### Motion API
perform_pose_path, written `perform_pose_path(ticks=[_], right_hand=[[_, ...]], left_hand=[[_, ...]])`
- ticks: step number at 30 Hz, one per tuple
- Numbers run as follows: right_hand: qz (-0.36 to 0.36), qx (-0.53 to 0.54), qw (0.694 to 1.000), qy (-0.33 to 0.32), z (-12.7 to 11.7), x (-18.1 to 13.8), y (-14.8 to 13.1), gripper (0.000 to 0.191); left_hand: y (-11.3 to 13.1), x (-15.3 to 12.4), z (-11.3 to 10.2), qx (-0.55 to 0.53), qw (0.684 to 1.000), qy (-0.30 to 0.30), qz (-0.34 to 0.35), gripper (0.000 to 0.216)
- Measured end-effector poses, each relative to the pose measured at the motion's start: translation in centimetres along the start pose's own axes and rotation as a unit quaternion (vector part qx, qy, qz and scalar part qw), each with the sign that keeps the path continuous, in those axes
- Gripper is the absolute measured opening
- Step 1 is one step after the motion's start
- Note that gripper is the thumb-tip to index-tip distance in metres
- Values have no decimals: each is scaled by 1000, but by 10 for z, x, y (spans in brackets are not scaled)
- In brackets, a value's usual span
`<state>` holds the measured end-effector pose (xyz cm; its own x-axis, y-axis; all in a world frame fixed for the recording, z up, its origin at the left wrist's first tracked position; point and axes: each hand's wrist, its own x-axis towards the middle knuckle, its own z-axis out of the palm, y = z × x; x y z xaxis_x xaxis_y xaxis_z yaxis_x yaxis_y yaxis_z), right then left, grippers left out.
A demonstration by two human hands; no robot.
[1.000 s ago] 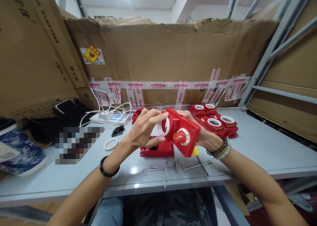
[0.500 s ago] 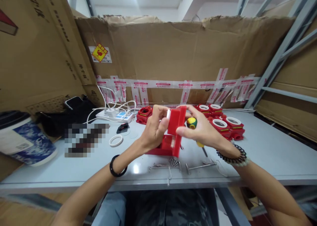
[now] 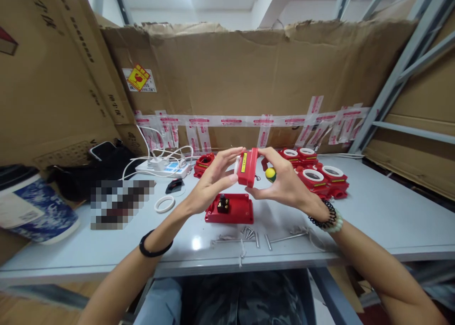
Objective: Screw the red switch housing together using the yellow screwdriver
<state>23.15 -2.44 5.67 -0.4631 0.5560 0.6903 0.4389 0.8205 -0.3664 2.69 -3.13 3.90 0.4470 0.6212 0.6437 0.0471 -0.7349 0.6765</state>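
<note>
My left hand has its thumb and fingers at the white ring on the front of a red housing with a yellow label. From the other side, my right hand grips the housing's flanged edge between thumb and fingers; the housing is held tilted above the table. A screwdriver's yellow-green handle shows inside the curve of my right hand; whether the hand holds it I cannot tell. Below lies a red base plate carrying a black switch block.
Several red housings with white rings stand at right, another red housing behind my left hand. A loose white ring, power strip and patterned cup are at left. Screws and T-handled tools lie near the front edge.
The red housing has turned so its yellow label faces me, and it has risen off the base plate's area, uncovering the switch block. My left fingers have straightened out; the screwdriver shaft is now hidden.
</note>
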Motion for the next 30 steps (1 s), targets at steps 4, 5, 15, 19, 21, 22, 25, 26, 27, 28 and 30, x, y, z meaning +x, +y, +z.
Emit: perform_pose_path(ticks=[4, 5, 15, 19, 21, 22, 25, 26, 27, 28, 30], right_hand=[[23, 37, 999, -12, -2, 0, -1, 69], [27, 48, 998, -16, -2, 0, -1, 69], [13, 76, 997, -14, 1, 0, 5, 67], [-46, 29, 999, 1, 8, -3, 7, 66], [-71, 14, 997, -9, 11, -4, 8, 63], [-76, 10, 997, -12, 12, -4, 8, 62], [-56, 16, 998, 9, 12, -3, 10, 65], [-44, 23, 999, 19, 12, -3, 11, 67], [-34, 33, 999, 25, 11, -2, 12, 68], [-23, 45, 998, 26, 10, -2, 12, 69], [0, 76, 997, 18, 8, 0, 14, 69]], left_hand=[[8, -2, -5, -9, 1000, -19, 3, 54], [9, -2, -6, -13, 1000, -24, 1, 55], [12, -3, -9, 13, 998, -10, -57, 47], [2, -3, 1, 74, 988, 83, -104, 36], [-3, -4, 3, 116, 978, 110, -135, 36], [-4, -5, 3, 136, 973, 116, -144, 39], [-2, -7, 0, 148, 978, 111, -93, 40], [0, -8, -2, 134, 984, 95, -62, 41], [3, -8, -3, 115, 990, 69, -33, 45], [6, -8, -5, 97, 994, 39, -13, 49], [9, -7, -6, 81, 997, -7, 4, 52]])
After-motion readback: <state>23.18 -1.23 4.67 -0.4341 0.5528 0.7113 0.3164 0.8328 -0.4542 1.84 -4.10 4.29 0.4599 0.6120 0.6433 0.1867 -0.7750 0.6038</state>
